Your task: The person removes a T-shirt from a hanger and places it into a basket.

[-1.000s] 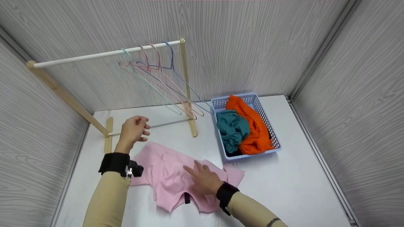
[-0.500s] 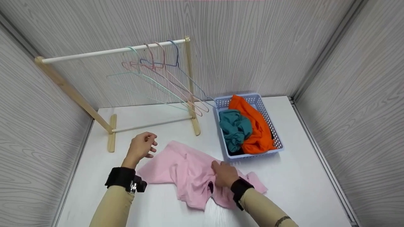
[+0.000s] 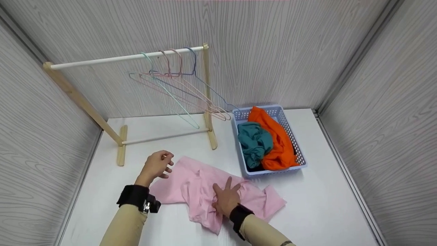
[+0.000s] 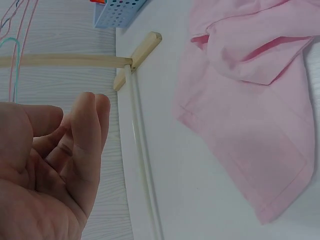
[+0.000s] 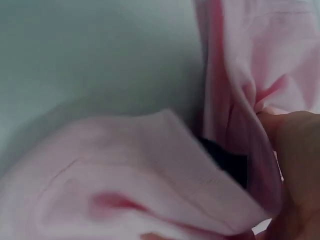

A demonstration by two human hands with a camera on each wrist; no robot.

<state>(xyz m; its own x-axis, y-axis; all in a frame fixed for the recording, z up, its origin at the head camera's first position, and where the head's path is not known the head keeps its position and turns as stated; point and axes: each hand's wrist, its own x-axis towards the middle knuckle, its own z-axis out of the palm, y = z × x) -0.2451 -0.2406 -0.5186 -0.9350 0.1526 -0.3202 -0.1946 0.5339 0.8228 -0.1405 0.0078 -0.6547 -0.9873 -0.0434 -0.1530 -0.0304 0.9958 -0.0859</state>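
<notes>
A pink shirt (image 3: 201,184) lies crumpled on the white table, one sleeve spread toward the left and the other toward the right. My right hand (image 3: 227,198) rests on its middle with the fingers spread over the cloth. In the right wrist view, folds of the pink shirt (image 5: 150,165) bunch up beside that hand (image 5: 300,160), and a dark label (image 5: 230,160) shows inside the neckline. My left hand (image 3: 157,165), loosely curled and holding nothing, hovers by the shirt's upper left edge. In the left wrist view, the left hand (image 4: 55,165) is apart from the cloth.
Behind stands a wooden rack with a white rail (image 3: 102,61). Several thin hangers (image 3: 177,99) hang toward its right end. A light blue basket (image 3: 297,143) at the right back holds an orange garment (image 3: 278,143) and a teal garment (image 3: 254,141). Grey panels enclose the table (image 3: 324,191).
The shirt has shifted right, then slightly back. My right hand moved right with bent fingers, then back left, fingers spread. My left hand moved slightly right and nearer to me.
</notes>
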